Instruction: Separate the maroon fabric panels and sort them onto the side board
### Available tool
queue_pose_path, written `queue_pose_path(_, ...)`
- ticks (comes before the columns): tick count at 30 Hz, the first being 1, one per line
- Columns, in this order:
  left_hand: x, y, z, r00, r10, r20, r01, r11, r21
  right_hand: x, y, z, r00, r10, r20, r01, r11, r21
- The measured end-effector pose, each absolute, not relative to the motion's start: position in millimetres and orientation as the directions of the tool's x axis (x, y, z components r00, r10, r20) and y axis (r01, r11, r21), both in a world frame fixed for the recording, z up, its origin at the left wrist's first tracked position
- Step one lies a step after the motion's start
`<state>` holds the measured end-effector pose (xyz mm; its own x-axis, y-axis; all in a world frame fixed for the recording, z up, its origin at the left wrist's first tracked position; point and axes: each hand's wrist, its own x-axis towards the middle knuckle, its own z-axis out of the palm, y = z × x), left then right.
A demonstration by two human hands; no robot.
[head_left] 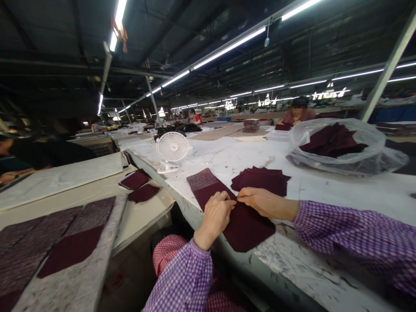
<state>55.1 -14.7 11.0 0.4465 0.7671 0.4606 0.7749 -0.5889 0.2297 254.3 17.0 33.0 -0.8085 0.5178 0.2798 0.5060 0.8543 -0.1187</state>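
A long dark maroon fabric panel (245, 227) lies on the white worktable (325, 195) in front of me, its far end a lighter speckled weave. My left hand (215, 216) and my right hand (261, 201) meet over the middle of the panel, fingertips pinched together on the cloth. Both sleeves are purple check. Just beyond my right hand sits a stack of small maroon fabric pieces (261, 180).
A small white fan (171, 149) stands at the table's left edge. A clear plastic bag of maroon pieces (338, 145) lies at the far right. More maroon panels (71, 249) and pieces (138, 184) cover the lower table on the left. Other people work at the far tables.
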Motion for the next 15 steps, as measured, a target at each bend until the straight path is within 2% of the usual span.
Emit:
queue_pose_path(3,37,-22,7,0.39,0.77,0.505,0.727,-0.594,0.344,255,15,35,-0.806,0.524,0.276,0.508,0.851,-0.132)
queue_pose_path(6,21,-30,3,0.351,0.762,0.544,0.698,-0.6,0.391,255,11,39,-0.822,0.516,0.24,0.501,0.857,-0.123)
queue_pose_path(12,5,-34,-3,0.272,0.784,0.558,0.661,-0.574,0.483,256,7,38,-0.858,0.481,0.183,0.498,0.865,0.062)
queue_pose_path(15,5,-34,-3,0.263,0.788,0.557,0.68,-0.561,0.472,253,5,38,-0.859,0.493,0.136,0.508,0.853,0.12)
